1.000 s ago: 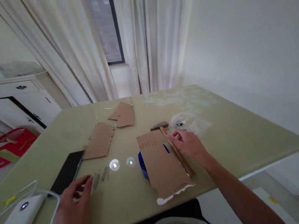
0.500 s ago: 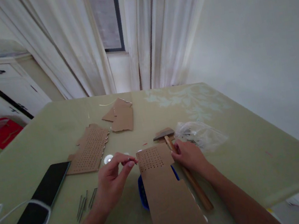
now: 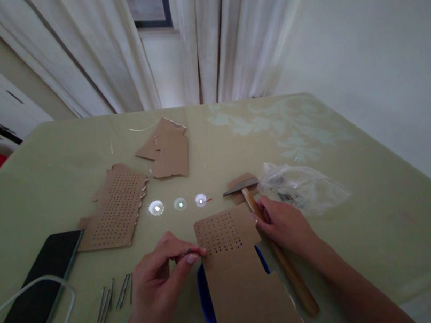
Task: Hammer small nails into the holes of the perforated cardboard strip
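A cardboard strip [image 3: 242, 287] with rows of punched holes at its far end lies over a blue container [image 3: 206, 298], whose sides show past both edges. At the strip's left edge, beside the holes, my left hand [image 3: 163, 272] pinches a nail [image 3: 188, 251], mostly hidden by the fingers. My right hand [image 3: 284, 224] grips the wooden handle of a hammer [image 3: 285, 261] just below its head. The hammer lies along the strip's right side, its metal head over a small cardboard scrap [image 3: 239, 197].
Several loose nails [image 3: 107, 304] lie left of my left hand, near a phone [image 3: 40, 287] and a white cable [image 3: 61, 281]. Another perforated cardboard piece [image 3: 115, 211] and cardboard scraps [image 3: 172, 154] lie farther back. A clear plastic bag [image 3: 308, 188] sits beyond my right hand.
The view has tilted down and moved nearer the table. My left hand and the nail have shifted toward the near row of holes; the right hand stays on the hammer handle.
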Demonstrator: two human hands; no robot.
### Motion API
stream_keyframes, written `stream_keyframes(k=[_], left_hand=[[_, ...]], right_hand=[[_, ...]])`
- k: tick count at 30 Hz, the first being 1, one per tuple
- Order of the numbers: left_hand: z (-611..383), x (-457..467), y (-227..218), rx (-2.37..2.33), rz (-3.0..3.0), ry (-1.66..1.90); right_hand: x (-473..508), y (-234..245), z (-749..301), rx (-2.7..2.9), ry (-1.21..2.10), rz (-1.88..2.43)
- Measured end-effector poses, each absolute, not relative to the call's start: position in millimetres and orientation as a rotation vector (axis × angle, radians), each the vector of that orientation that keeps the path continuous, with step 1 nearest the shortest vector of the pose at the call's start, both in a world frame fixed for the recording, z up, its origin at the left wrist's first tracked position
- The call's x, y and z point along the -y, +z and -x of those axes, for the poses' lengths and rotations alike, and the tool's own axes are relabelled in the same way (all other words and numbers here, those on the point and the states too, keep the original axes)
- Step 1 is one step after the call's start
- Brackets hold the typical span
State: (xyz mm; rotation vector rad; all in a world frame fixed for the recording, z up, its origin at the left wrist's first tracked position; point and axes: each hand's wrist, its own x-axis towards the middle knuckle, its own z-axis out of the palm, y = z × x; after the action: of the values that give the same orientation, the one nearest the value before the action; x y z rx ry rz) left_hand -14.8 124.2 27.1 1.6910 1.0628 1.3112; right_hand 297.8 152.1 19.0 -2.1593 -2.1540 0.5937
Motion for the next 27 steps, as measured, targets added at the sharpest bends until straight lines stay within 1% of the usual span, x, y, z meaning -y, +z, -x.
stream_keyframes(k=[10, 27], left_hand=[[13.6, -123.0, 29.7, -0.997, -1.778, 1.303], [15.3, -126.4, 27.5, -0.907, -1.946, 1.296]], right_hand=[[-150.5, 19.7, -299.2, 2.143, 0.628, 2.118], [-148.6, 22.2, -299.6, 2.177, 0.585, 2.090]])
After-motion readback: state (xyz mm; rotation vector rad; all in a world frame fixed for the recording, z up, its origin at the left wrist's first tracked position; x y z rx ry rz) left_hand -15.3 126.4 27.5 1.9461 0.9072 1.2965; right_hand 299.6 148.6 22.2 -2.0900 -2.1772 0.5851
